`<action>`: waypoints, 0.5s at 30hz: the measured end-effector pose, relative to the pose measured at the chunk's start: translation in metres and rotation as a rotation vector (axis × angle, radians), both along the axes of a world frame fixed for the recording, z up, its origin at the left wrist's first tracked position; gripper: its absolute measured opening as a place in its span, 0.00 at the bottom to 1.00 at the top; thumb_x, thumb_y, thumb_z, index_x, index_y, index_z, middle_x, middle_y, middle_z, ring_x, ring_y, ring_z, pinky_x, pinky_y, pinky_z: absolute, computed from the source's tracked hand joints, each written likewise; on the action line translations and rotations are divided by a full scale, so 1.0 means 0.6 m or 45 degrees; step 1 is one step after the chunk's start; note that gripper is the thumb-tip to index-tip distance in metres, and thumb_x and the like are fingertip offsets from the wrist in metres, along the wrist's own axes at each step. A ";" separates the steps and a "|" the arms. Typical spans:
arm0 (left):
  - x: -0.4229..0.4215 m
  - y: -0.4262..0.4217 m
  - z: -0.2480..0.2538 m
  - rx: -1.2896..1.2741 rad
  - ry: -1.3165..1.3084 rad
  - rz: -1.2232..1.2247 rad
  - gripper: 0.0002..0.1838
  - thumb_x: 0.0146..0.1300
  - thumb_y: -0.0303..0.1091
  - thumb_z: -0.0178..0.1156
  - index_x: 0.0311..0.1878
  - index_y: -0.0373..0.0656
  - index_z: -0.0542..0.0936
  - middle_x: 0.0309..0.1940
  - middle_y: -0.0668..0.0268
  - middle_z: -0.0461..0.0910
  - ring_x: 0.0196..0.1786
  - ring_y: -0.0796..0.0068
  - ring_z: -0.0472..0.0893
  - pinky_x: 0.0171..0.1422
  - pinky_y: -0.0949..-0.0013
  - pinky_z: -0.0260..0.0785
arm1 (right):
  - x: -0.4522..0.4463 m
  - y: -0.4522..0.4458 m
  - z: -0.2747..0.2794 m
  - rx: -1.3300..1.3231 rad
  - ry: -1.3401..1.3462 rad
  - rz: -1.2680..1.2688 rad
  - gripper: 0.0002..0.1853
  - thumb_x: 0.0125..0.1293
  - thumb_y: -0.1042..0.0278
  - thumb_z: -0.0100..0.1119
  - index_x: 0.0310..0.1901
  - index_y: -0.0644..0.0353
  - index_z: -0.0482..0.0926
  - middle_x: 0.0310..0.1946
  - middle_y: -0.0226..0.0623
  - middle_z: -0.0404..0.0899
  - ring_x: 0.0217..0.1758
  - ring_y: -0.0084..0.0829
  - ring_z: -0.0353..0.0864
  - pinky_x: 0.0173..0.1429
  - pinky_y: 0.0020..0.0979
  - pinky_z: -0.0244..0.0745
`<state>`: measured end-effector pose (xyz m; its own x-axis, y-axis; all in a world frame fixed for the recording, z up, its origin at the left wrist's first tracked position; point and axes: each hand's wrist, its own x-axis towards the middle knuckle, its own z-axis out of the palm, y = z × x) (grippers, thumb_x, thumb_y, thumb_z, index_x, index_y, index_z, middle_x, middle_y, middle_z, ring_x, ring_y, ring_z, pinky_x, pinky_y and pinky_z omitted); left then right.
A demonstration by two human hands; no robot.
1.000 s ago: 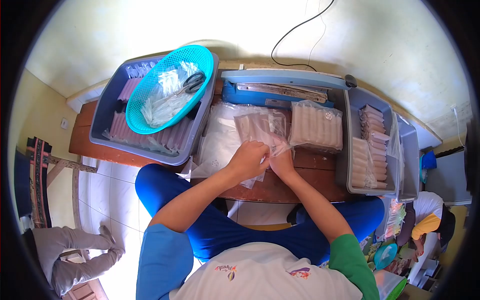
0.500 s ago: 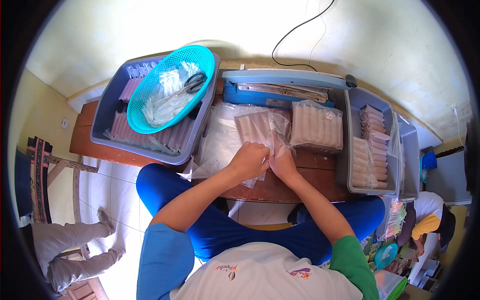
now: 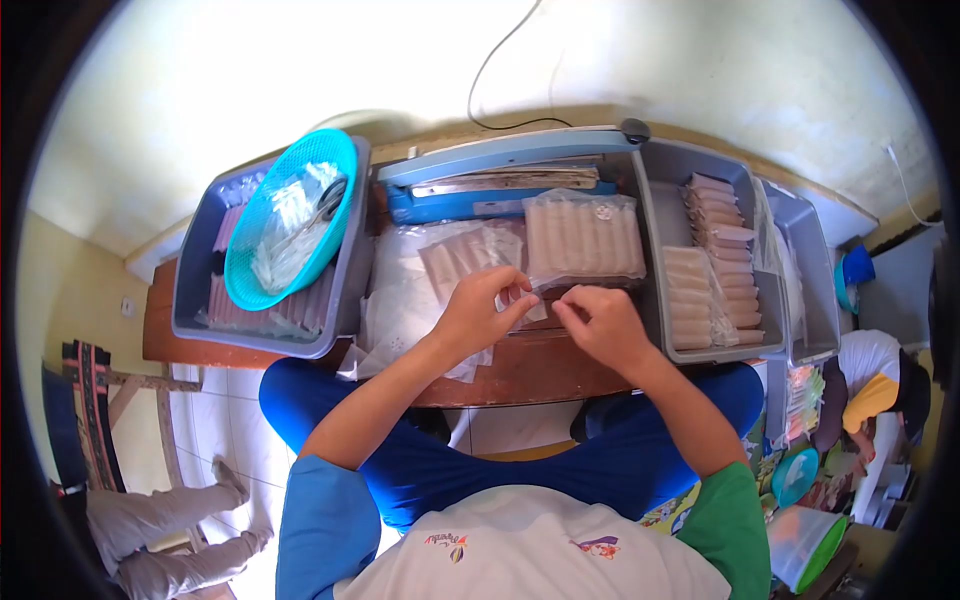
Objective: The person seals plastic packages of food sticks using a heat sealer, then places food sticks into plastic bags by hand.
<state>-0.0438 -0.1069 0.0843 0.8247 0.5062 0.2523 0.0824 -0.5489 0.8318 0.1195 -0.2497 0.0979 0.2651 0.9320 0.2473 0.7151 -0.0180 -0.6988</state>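
Note:
My left hand is closed in a pinch on the loose open end of a clear plastic bag, which holds several pinkish-brown tubes and lies on the table. Just right of it, my right hand has thumb and forefinger pressed together; whatever lies between them is too small to make out. A gap separates the two hands. Beyond my right hand rests a filled pack of pale tubes lying side by side. Flat clear plastic bags are spread to the left, partly under the bag in my left hand.
A blue long-armed sealer stands behind. At left, a grey tub carries a turquoise basket with plastic and scissors. A grey bin of tubes stands right on the brown table. Other people are at both sides.
My hands have moved apart: the right one has drawn away to the right from the bag's end, where both were together. The camera view has shifted slightly.

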 end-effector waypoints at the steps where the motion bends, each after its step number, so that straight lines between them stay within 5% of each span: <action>1: 0.016 -0.005 0.010 -0.010 0.000 -0.011 0.09 0.59 0.33 0.68 0.37 0.38 0.81 0.27 0.60 0.80 0.31 0.65 0.79 0.38 0.65 0.71 | 0.026 -0.007 0.005 0.034 -0.088 -0.020 0.08 0.62 0.66 0.63 0.31 0.62 0.81 0.26 0.48 0.80 0.30 0.51 0.80 0.35 0.45 0.74; 5: 0.109 -0.026 0.031 -0.058 0.023 -0.098 0.09 0.59 0.31 0.68 0.39 0.36 0.82 0.29 0.61 0.82 0.33 0.71 0.79 0.40 0.68 0.71 | 0.140 -0.039 0.003 0.022 -0.157 -0.215 0.10 0.62 0.65 0.63 0.30 0.64 0.81 0.25 0.49 0.81 0.30 0.50 0.81 0.34 0.43 0.74; 15: 0.428 -0.078 -0.003 0.147 -0.161 -0.291 0.10 0.58 0.30 0.66 0.42 0.38 0.83 0.32 0.57 0.83 0.38 0.62 0.82 0.46 0.63 0.73 | 0.384 -0.073 0.008 0.058 -0.121 -0.733 0.11 0.62 0.64 0.63 0.35 0.65 0.83 0.29 0.50 0.83 0.34 0.48 0.84 0.40 0.40 0.77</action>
